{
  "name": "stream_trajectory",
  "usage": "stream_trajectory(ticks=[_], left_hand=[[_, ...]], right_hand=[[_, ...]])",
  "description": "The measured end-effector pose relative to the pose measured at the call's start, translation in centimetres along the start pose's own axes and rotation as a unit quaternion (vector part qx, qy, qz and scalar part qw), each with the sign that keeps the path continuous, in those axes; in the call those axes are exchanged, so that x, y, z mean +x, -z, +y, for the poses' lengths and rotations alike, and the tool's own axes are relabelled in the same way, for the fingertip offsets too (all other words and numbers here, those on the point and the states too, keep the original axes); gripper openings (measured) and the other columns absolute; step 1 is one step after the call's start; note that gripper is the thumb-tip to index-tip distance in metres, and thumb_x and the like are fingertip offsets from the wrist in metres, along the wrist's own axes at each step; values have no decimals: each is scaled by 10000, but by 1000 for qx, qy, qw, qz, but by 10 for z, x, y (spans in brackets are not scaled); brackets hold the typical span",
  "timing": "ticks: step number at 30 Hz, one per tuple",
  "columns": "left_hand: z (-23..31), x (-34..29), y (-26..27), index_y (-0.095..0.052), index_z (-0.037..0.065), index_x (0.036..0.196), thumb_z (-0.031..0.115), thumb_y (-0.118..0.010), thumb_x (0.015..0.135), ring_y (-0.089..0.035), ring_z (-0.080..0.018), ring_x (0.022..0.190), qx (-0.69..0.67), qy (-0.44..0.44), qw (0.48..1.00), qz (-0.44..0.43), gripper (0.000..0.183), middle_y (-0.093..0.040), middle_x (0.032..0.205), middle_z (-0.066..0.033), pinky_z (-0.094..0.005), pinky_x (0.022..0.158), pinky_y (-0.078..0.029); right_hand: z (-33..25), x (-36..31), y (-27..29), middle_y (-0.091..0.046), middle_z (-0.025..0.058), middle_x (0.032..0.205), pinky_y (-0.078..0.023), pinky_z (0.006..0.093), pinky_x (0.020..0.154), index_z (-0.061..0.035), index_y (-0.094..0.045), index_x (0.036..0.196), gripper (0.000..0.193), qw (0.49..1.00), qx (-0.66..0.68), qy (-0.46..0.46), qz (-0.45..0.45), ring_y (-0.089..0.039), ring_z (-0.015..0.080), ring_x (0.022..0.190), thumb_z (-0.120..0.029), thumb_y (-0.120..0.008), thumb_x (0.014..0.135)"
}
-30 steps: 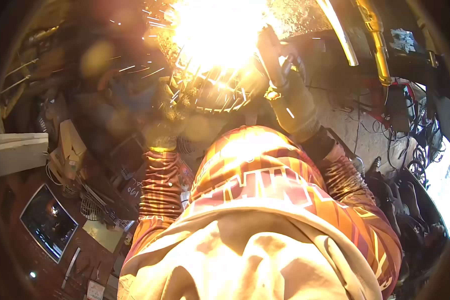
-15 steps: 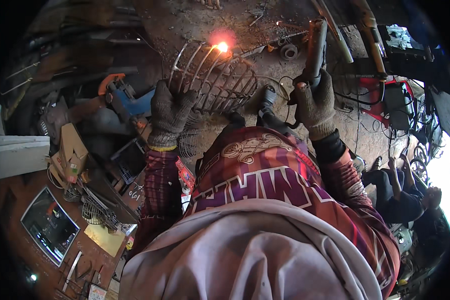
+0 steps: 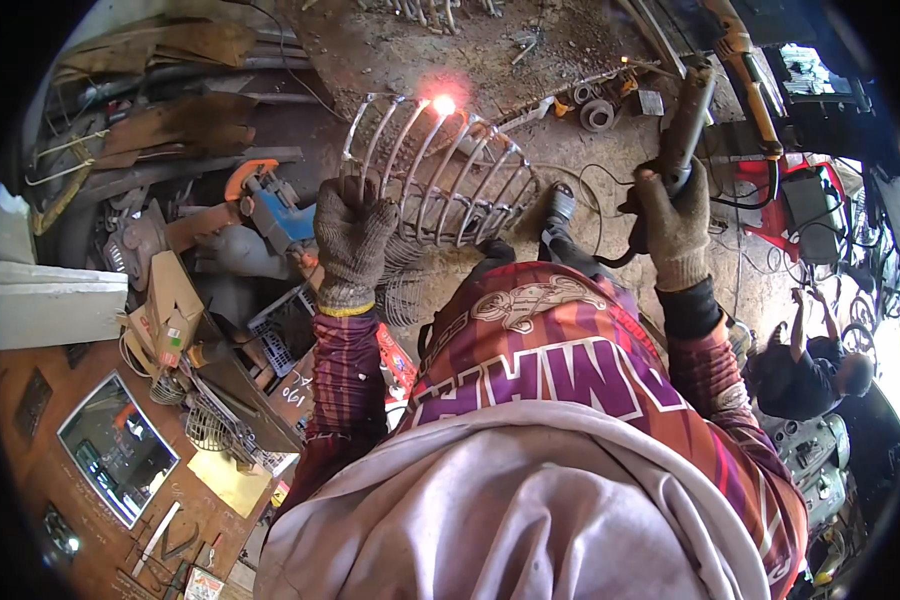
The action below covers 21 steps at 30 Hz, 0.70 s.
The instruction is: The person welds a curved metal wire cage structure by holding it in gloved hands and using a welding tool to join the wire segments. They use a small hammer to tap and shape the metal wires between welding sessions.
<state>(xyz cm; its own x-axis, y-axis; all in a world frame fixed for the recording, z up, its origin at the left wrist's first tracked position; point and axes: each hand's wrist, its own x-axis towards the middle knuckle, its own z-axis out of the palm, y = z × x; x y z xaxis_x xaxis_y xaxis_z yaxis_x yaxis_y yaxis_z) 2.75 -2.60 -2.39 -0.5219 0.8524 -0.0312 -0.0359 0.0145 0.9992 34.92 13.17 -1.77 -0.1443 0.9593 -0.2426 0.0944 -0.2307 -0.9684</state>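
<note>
In my left hand (image 3: 355,240), in a grey-brown knit glove, I grip the near-left end of a curved metal-rod cage (image 3: 440,190). Its ribs run between bent rims, and a bright red-white spot (image 3: 443,104) glows on the far rim. My gloved right hand (image 3: 673,215) is closed around a welding electrode holder (image 3: 688,120), held well to the right of the cage. A thin electrode (image 3: 650,66) sticks out leftward from the holder's far end, its tip faintly orange. A dark cable trails from the holder beside my hand.
A blue-and-orange machine (image 3: 280,212) and a cardboard box (image 3: 170,305) stand at left. A brown worktop (image 3: 50,400) bears a glass-like panel and tools. Metal rings (image 3: 597,115) lie ahead on the dirty floor. A red-and-black machine (image 3: 805,205) and another person (image 3: 810,370) are at right.
My right hand has moved the electrode holder to the right, farther from the cage. The picture is brighter. The person at right has changed posture. My left hand still grips the cage.
</note>
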Motion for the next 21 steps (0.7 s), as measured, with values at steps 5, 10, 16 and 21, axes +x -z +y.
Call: stream_trajectory(ticks=[5, 10, 16, 21], left_hand=[[7, -1, -1, -444, 110, 947, 49, -803, 816, -469, -77, 808, 14, -52, 998, 14, 387, -427, 861, 45, -238, 733, -428], [19, -7, 0, -421, 114, 906, 95, -806, 829, -462, -72, 805, -20, -22, 999, 21, 394, -402, 846, 53, -248, 756, -440], [3, -8, 13, -387, -41, 1461, 375, -687, 932, -475, -325, 1325, 301, -60, 951, 37, 737, -474, 1463, -198, -421, 1095, -391], [-16, 8, 20, -627, 25, 1226, 438, -639, 912, -575, -356, 1114, 456, -233, 859, 1, 519, -655, 1191, -183, -455, 936, -443]], right_hand=[[-3, -1, 18, -620, 89, 946, -583, 307, 645, 18, -443, 1233, 387, 999, 5, 36, 17, -643, 142, 739, -134, -661, 951], [-15, -6, 36, -620, 90, 936, -579, 301, 561, 3, -418, 1252, 428, 998, -25, 32, 44, -636, 139, 688, -102, -686, 935], [-25, -7, 81, -649, 67, 920, -571, 291, 615, -14, -530, 1169, 392, 990, -28, 78, 113, -657, 158, 707, -128, -770, 881], [-43, 22, 136, -652, 58, 981, -534, 283, 690, -4, -533, 1288, 432, 953, -47, 209, 214, -616, 116, 809, -218, -692, 949]])
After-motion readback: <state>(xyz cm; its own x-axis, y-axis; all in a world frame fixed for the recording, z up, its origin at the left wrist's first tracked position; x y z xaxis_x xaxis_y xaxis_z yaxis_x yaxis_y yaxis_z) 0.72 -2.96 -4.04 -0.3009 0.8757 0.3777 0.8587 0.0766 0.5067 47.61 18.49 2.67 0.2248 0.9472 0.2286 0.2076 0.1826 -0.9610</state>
